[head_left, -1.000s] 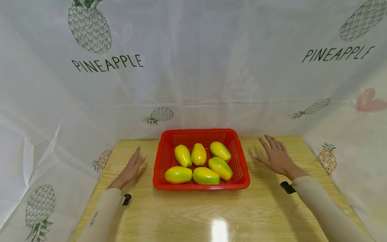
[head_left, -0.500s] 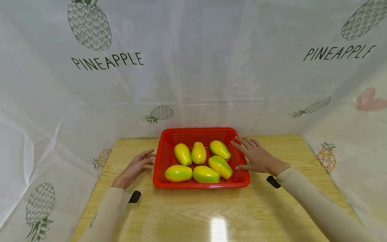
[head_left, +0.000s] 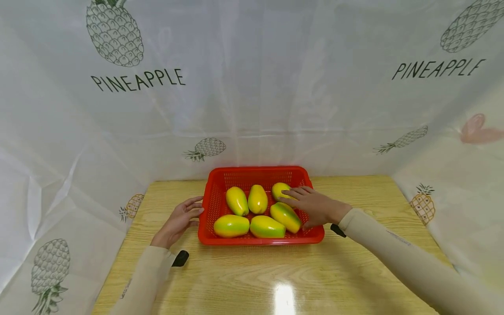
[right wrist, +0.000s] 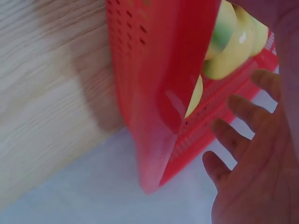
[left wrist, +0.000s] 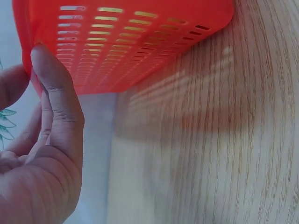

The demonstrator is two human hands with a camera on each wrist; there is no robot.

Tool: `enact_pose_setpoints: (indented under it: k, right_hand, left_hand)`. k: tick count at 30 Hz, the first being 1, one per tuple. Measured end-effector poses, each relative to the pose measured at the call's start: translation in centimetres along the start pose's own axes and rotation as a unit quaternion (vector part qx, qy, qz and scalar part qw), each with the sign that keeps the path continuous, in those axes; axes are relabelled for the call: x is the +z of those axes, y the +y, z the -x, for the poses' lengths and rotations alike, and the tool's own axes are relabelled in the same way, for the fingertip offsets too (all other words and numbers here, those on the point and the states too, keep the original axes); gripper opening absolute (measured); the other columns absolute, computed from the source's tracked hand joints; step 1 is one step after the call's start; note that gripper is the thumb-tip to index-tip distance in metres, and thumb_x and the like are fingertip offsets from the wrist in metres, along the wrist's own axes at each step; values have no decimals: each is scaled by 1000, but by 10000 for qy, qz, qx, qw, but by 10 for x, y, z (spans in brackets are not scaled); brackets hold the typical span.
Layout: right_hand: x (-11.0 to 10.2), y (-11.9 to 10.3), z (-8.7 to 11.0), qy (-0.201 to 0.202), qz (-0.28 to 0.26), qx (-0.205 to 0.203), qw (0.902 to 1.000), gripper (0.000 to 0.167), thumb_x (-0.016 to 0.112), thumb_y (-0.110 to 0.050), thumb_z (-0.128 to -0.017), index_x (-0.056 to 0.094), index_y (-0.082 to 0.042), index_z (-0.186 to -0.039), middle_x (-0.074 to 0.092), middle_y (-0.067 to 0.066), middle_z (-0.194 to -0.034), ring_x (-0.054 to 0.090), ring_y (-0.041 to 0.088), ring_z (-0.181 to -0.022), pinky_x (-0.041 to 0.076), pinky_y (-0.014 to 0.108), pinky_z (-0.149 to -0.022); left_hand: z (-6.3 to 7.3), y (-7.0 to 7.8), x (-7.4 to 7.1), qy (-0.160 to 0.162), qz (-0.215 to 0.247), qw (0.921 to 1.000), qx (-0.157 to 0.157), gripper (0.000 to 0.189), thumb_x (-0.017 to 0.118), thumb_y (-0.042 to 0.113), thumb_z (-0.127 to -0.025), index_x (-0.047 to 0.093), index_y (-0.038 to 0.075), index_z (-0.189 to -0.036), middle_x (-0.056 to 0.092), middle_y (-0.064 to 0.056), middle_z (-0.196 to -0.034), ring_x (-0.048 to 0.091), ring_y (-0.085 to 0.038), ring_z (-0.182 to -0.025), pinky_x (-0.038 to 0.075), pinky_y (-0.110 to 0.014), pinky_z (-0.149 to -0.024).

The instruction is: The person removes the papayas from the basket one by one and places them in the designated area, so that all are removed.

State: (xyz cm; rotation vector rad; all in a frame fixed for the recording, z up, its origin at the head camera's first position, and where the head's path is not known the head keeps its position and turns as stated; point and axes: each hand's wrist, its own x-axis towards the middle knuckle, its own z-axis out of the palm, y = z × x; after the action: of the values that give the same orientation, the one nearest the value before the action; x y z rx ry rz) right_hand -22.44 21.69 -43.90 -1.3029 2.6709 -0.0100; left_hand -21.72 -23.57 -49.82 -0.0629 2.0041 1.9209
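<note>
With my left hand (head_left: 179, 221) pinching the red plastic basket (head_left: 202, 226) at nine o'clock, I'd best settle my right hand (head_left: 316, 207), fingers wide, squarely over the two-o'clock papaya (head_left: 278, 189).

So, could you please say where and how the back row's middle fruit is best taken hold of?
Probably grip the middle fruit from above, across its far half: it lies lengthwise front to back, gaps flank its narrower far end, and the surrounding red basket would hinder a low approach.
</note>
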Motion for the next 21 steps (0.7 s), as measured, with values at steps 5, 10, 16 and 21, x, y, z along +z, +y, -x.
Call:
enact_pose_setpoints:
  k: [5,10,16,21]
  right_hand:
    - [-2,-6,-14,-424,224,-98,9988,107,97,-31,-78,37,-9,-164,37,15,-168,38,43,-151,31,60,-123]
    - [2,-9,-26,-679,369,-113,9969,100,94,-32,-82,39,-15,-164,38,8,-169,39,39,-151,30,58,-125]
    - [6,-12,-34,-1014,623,-65,9929,93,89,-35,-87,39,-19,-164,38,4,-169,40,37,-152,29,57,-126]
    - [6,-14,-37,-1254,809,14,9888,95,90,-33,-86,38,-22,-165,38,2,-169,39,35,-152,30,55,-126]
  left_hand:
    - [1,0,0,17,48,10000,-19,56,56,6,-110,36,3,-162,56,-10,-131,66,-10,-88,61,-28,-79]
    - [2,-1,0,33,80,9999,-69,58,58,8,-110,36,3,-163,54,-13,-135,65,-11,-88,61,-30,-80]
    - [1,-1,0,-6,129,9999,-67,57,57,7,-110,36,3,-163,56,-10,-132,67,-11,-87,61,-30,-80]
    - [2,0,1,-25,139,9999,-86,58,57,6,-110,35,3,-163,58,-8,-128,67,-10,-86,61,-29,-79]
